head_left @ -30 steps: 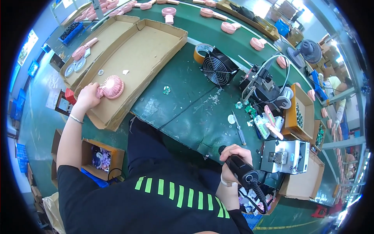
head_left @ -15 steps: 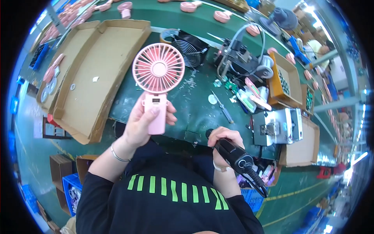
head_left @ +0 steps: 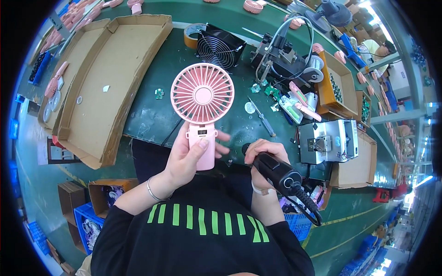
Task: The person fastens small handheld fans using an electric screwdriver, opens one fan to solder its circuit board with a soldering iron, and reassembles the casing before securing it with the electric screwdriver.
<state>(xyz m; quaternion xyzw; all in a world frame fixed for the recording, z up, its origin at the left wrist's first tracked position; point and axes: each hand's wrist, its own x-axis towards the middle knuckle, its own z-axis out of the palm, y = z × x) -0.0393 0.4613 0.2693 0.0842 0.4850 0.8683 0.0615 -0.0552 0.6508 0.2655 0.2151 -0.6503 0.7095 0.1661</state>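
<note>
A pink handheld fan (head_left: 202, 93) stands upright in my left hand (head_left: 188, 154), its round grille facing me. My left thumb presses the front of the handle just below a small dark display. My right hand (head_left: 268, 155) is wrapped round a black corded power screwdriver (head_left: 279, 174), whose cable hangs toward the lower right. The tool's tip is mostly hidden by my fingers. A gap separates the tool from the fan. On the green bench between and beyond my hands lies a slim screwdriver (head_left: 262, 117).
Cardboard trays (head_left: 108, 83) lie at the left. Behind the fan are a black cooling fan (head_left: 220, 46) and a tape roll (head_left: 193, 34). A soldering fixture (head_left: 285, 57), a grey metal device (head_left: 327, 140) and a wooden box (head_left: 338, 83) stand at the right. Pink fans line the conveyor (head_left: 184, 10).
My left hand has brought the pink fan lower and to the right, and the display now shows lit digits. The right hand keeps its hold on the power screwdriver. The view has shifted slightly.
</note>
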